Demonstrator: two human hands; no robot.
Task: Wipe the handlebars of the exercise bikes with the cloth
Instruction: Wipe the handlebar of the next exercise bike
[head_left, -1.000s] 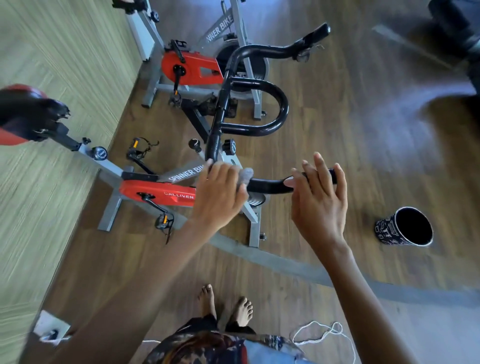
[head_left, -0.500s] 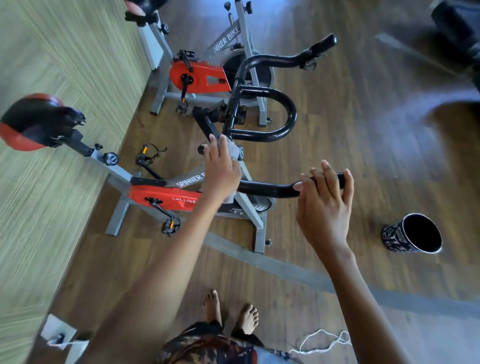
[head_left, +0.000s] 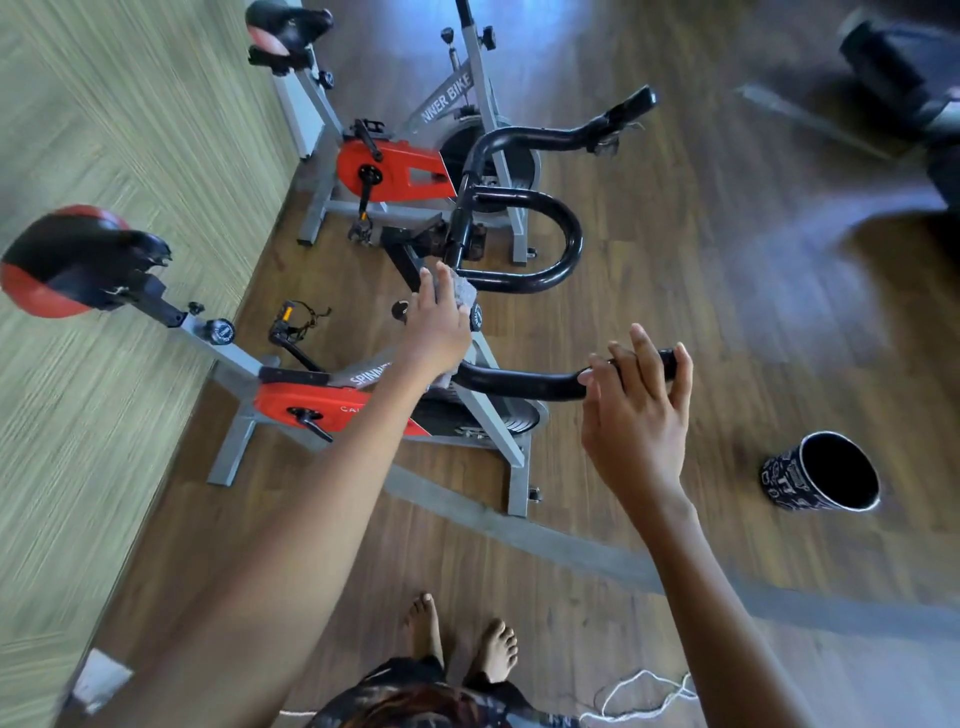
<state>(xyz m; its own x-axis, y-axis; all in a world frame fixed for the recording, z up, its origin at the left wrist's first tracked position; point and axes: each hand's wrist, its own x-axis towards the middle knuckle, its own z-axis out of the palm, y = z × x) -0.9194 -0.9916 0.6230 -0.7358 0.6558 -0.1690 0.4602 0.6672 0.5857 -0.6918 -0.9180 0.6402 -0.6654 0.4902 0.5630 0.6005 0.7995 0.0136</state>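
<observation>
Now the cloth has climbed the stem

Since a second ago my left hand (head_left: 436, 327) has slid the crumpled grey cloth (head_left: 464, 295) off the near bend of the black tubular handlebar (head_left: 519, 382) and up its centre stem, on the nearer red-and-grey exercise bike (head_left: 332, 405). Its fingers clamp the cloth against the tube. My right hand (head_left: 636, 415) stays at the near grip's end, fingers loosely spread over it, steadying only. I judge the loop and far arm remain, then the second bike

Two bikes are counted: near bike (head_left: 291, 405), far bike (head_left: 395, 171). Also recorded: one cloth (head_left: 464, 295), one cup (head_left: 784, 478), left hand (head_left: 436, 330), right hand (head_left: 634, 421).
</observation>
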